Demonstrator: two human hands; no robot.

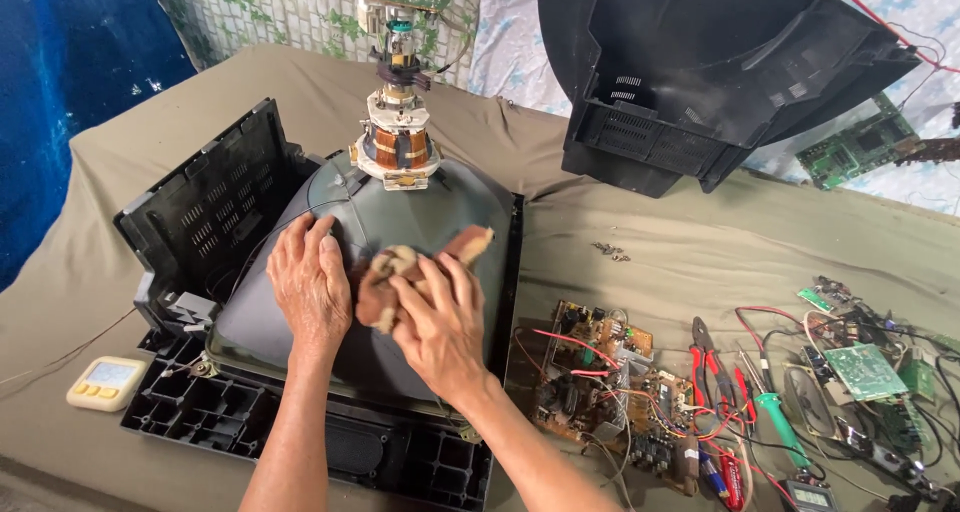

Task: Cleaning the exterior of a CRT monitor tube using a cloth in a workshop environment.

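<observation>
Grey picture tube (420,222) lying face down in a black front frame (300,432) on the cloth-covered worktop (700,252)
Left hand (312,287) rests flat and open on the glass; right hand (440,322) is closed around a brown rag (385,287), pressing it to the tube

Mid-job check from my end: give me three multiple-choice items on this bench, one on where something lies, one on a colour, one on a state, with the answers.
1. Where does the circuit board with red wires lie?
A. right of the picture tube
B. on top of the tube
C. on the blue backdrop

2. What colour are the handles of the pliers?
A. yellow
B. red
C. white

3. How does the left hand rest?
A. clenched on a screwdriver
B. flat on the picture tube
C. lifted off everything

Answers: 1 A, it lies on the cloth beside the tube. 2 B, red grips show. 3 B, the palm lies open on the glass while the right hand presses a brown rag.
</observation>
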